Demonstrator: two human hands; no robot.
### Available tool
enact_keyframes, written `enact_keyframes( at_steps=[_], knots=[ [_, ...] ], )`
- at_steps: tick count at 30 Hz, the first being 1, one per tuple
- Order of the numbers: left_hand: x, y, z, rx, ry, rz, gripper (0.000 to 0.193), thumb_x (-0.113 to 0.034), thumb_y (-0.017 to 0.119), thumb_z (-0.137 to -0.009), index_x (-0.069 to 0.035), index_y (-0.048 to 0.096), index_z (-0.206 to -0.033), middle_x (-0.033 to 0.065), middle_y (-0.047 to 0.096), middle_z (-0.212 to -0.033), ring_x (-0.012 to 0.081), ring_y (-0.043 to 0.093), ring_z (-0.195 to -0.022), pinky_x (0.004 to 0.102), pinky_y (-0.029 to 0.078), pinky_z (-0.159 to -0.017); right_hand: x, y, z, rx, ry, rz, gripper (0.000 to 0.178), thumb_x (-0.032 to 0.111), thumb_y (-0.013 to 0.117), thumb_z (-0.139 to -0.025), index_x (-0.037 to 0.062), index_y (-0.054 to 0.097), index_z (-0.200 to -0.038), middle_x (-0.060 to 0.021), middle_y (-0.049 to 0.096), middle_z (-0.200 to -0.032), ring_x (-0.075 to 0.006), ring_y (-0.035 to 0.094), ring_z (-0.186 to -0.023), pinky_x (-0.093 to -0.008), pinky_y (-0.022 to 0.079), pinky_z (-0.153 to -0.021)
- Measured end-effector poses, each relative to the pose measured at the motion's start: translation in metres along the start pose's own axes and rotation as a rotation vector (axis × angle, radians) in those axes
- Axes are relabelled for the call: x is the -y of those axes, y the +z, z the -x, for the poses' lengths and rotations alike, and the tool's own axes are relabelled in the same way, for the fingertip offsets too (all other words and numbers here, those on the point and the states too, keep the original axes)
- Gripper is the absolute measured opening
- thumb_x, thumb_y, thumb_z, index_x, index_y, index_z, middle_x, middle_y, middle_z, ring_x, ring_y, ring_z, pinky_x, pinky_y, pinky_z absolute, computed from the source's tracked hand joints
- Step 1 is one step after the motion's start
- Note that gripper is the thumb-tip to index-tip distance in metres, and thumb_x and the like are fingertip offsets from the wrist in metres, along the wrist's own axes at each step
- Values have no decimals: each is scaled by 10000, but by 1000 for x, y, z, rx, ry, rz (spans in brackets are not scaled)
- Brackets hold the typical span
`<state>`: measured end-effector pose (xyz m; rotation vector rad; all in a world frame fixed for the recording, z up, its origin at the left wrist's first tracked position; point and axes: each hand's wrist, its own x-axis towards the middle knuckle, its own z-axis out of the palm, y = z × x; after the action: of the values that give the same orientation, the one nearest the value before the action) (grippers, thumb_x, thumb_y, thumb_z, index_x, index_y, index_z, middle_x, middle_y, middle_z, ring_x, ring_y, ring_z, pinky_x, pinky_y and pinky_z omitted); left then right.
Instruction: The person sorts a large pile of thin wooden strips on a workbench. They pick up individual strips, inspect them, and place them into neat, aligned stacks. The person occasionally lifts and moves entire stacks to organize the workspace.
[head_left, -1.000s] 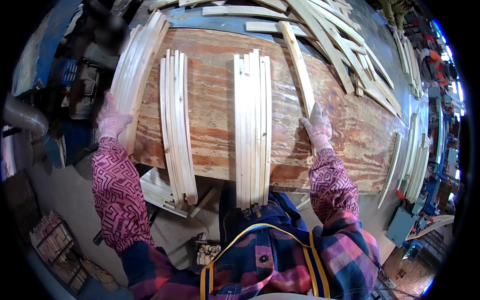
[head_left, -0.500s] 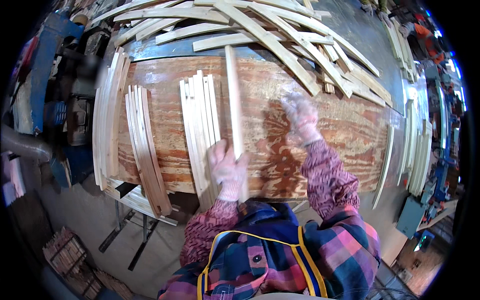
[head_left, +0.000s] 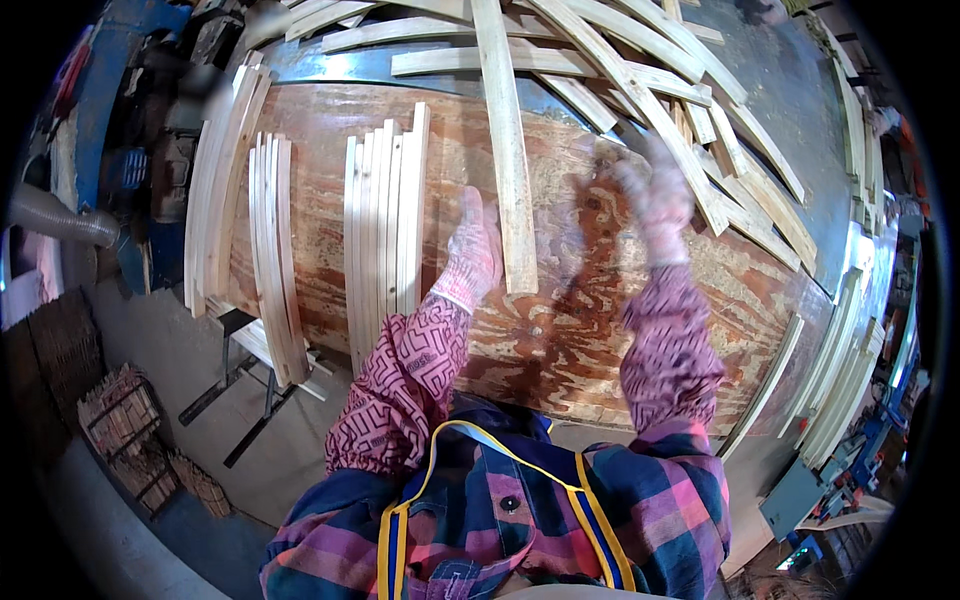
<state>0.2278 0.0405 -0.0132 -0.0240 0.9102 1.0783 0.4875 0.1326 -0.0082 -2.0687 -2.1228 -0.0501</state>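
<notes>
My left hand point(head_left: 474, 250), in a pale work glove, is over the plywood board with its fingers stretched out and nothing in them. It stands between a row of upright-edged wooden slats point(head_left: 385, 210) on its left and one long slat point(head_left: 508, 170) on its right. That long slat reaches from the far pile down onto the board. My right hand point(head_left: 660, 195), gloved too, is smeared by motion near the lower ends of the heaped slats point(head_left: 690, 180). Whether it touches one of them I cannot make out.
The plywood board point(head_left: 560, 370) is worn and stained. More slat bundles stand on its left, a narrow one point(head_left: 272, 230) and a taller one point(head_left: 225, 180). A single slat point(head_left: 765, 385) lies along the right edge. Machinery point(head_left: 130, 160) is at far left.
The slat by my left hand now stands at the right end of the row, and that hand is off it. My right hand moved toward the pile. A long slat now extends onto the board.
</notes>
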Motion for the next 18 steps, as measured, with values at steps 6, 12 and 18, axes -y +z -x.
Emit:
enact_keyframes(
  at_steps=[6,12,18],
  knots=[
    [-36,5,38,-158,-51,-135,530,-367,639,-960,28,546,-1302,173,669,-1092,274,659,-1009,436,578,-836,27,-61,-52,651,410,57,713,381,724,-858,164,416,-1465,-144,633,-1290,-300,644,-1120,-409,526,-977],
    [-58,-61,103,-278,470,-583,341,-39,644,-901,-37,617,-1241,67,669,-1089,158,648,-898,278,540,-787,154,-27,108,758,258,-143,777,473,695,-828,74,383,-1417,-218,643,-1152,-350,654,-1036,-509,530,-891],
    [-124,-287,229,-921,792,-1532,367,-230,672,-888,-13,612,-1178,154,661,-991,293,638,-939,405,521,-822,217,-18,149,815,438,-76,852,471,713,-822,115,285,-1467,-189,608,-1213,-334,619,-1143,-455,527,-924]
  ],
)
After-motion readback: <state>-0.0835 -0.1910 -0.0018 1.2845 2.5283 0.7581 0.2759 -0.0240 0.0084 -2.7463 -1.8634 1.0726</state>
